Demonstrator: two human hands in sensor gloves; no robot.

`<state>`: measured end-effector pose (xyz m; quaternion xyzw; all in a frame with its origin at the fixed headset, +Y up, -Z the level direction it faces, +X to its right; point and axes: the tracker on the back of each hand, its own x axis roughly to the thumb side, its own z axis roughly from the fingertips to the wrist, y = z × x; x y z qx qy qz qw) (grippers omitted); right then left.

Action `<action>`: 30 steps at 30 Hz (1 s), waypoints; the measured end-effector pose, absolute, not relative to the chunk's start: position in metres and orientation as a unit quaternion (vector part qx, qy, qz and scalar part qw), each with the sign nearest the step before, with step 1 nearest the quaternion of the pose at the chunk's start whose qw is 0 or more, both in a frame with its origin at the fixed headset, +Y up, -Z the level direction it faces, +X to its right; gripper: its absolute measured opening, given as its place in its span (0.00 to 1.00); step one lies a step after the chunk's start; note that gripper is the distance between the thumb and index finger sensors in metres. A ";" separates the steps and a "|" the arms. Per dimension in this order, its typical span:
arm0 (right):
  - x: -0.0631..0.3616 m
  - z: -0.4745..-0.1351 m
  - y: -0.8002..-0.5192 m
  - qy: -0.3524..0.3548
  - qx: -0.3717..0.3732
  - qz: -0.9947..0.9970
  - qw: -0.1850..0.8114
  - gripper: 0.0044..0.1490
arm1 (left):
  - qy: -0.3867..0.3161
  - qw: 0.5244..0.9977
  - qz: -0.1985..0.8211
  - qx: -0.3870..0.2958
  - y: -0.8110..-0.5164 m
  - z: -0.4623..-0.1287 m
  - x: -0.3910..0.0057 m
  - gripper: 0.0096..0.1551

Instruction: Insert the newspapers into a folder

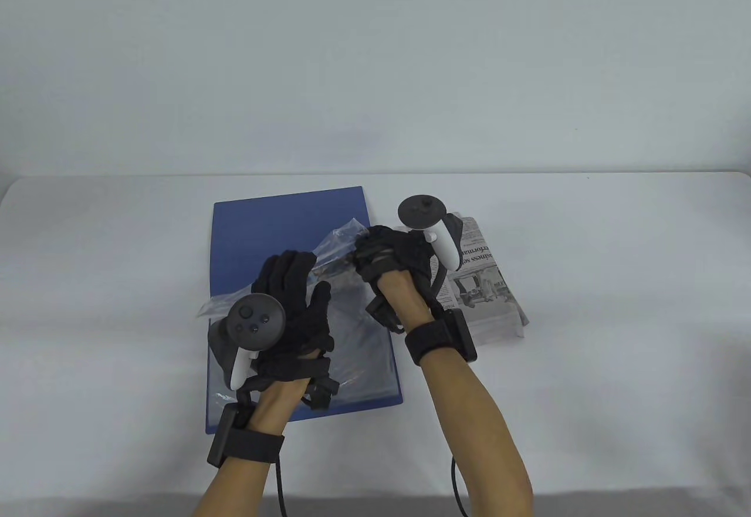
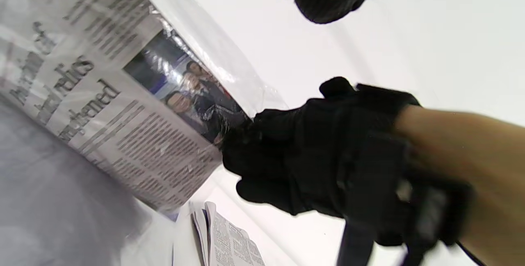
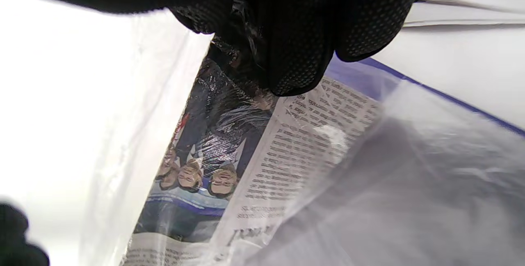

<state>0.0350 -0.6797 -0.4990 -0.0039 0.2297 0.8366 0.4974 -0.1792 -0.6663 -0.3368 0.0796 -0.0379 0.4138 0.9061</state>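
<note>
Clear plastic sleeve [image 1: 337,241] pinched by the right hand [image 1: 387,256]; left hand [image 1: 290,306] fingers spread, seemingly pressing the folder [image 1: 293,212].

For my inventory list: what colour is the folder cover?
Blue; the folder cover shows best in the table view.

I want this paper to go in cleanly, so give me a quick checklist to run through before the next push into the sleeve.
1. Right hand grips the newspaper at the sleeve mouth: ok.
2. Clear sleeve lifted open: ok.
3. Left hand rests on the blue folder, steadying it: ok.
4. Paper partly inside the plastic: ok, print shows through it in both wrist views.
5. Paper fully seated: cannot tell, its far end is hidden.
6. Remaining newspaper stack lies right of the folder, clear of the sleeve: ok.
</note>
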 end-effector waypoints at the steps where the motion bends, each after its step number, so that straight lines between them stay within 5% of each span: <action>1: 0.035 -0.504 -0.680 0.228 -0.012 0.830 0.509 0.29 | -0.035 0.906 0.416 0.077 -0.668 -0.338 -0.180 0.37; 5: 0.032 -0.523 -0.686 0.228 -0.036 0.778 0.585 0.32 | -0.054 0.901 0.429 0.036 -0.679 -0.347 -0.182 0.38; 10: 0.028 -0.533 -0.687 0.241 0.002 0.756 0.608 0.49 | -0.076 0.886 0.452 -0.069 -0.702 -0.364 -0.180 0.36; 17: 0.055 -0.490 -0.701 0.227 0.103 0.784 0.569 0.51 | -0.113 0.910 0.299 -0.264 -0.746 -0.374 -0.149 0.36; 24: 0.083 -0.426 -0.723 0.265 0.135 0.798 0.524 0.51 | -0.088 0.937 0.146 -0.306 -0.771 -0.372 -0.124 0.50; 30: 0.100 -0.412 -0.740 0.243 0.133 0.799 0.534 0.49 | -0.076 0.946 0.093 -0.301 -0.775 -0.372 -0.117 0.34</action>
